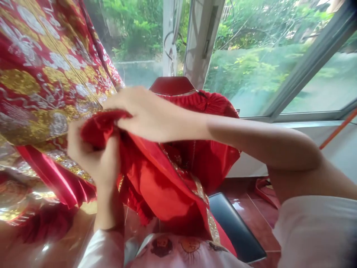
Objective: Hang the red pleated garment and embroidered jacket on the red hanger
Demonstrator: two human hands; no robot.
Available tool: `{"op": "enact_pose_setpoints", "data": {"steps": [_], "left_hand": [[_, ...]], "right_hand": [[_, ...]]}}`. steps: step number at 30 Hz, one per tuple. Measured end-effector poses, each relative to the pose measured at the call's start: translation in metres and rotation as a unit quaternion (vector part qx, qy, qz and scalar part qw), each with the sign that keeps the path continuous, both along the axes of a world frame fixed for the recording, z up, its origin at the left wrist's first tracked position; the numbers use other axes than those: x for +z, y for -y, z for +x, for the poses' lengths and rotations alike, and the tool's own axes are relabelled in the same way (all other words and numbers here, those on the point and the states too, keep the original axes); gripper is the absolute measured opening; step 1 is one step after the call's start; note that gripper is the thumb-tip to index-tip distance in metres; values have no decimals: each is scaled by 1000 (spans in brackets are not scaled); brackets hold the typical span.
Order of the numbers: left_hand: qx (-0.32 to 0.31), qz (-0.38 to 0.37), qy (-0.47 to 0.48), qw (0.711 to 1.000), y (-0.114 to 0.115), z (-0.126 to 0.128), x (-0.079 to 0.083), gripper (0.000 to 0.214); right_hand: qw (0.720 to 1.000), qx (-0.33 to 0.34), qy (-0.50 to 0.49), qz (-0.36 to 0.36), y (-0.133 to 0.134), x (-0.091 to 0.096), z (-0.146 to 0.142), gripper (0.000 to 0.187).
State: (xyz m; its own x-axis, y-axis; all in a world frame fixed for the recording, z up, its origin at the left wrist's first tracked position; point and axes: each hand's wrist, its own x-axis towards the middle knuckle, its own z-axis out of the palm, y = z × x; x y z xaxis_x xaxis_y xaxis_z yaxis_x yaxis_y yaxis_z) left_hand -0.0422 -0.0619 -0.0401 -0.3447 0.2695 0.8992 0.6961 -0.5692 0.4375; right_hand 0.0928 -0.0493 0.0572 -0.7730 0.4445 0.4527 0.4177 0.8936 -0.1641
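The garment (pixel 164 186) hung from a hook (pixel 172 67) before the window (pixel 135 37), its near side raised toward the left. The left hand (pixel 97 167) and right hand (pixel 145 115) each pinched the bunched edge (pixel 102 128) — exact finger placement was blurred. The step in hand appeared to be working that edge; the next move likely called for even tension — cloth secured in both grips.

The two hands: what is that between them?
Bunched red cloth lies between the left hand and the right hand, as the head view shows.
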Motion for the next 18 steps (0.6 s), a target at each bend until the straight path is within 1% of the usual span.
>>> {"op": "enact_pose_setpoints", "data": {"steps": [2,5,7,9,11,13,15,17,18], "left_hand": [[-62,-12,15,998,-8,3,-16,22],[-134,-34,55,989,-21,9,-47,35],[-189,-104,96,972,-27,13,-71,35],[-261,-206,129,934,-28,15,-99,38],[-332,-298,148,883,-24,17,-129,38],[-391,-365,145,833,-16,18,-157,32],[-420,-409,142,797,-6,17,-181,31],[-421,-446,169,772,2,13,-199,38],[-414,-460,195,761,5,10,-206,42]], "right_hand": [[1000,-14,-20,13,-14,1,0,21],[998,-48,-37,-4,-32,-5,0,24],[997,-61,-50,-9,-42,-8,1,27],[995,-73,-73,-6,-50,-7,6,29],[992,-87,-96,0,-57,-3,12,28],[987,-112,-112,-3,-61,-1,20,26],[982,-143,-126,-17,-63,0,26,24],[977,-162,-137,-34,-62,-1,29,25],[976,-164,-140,-41,-61,-2,30,25]]}}
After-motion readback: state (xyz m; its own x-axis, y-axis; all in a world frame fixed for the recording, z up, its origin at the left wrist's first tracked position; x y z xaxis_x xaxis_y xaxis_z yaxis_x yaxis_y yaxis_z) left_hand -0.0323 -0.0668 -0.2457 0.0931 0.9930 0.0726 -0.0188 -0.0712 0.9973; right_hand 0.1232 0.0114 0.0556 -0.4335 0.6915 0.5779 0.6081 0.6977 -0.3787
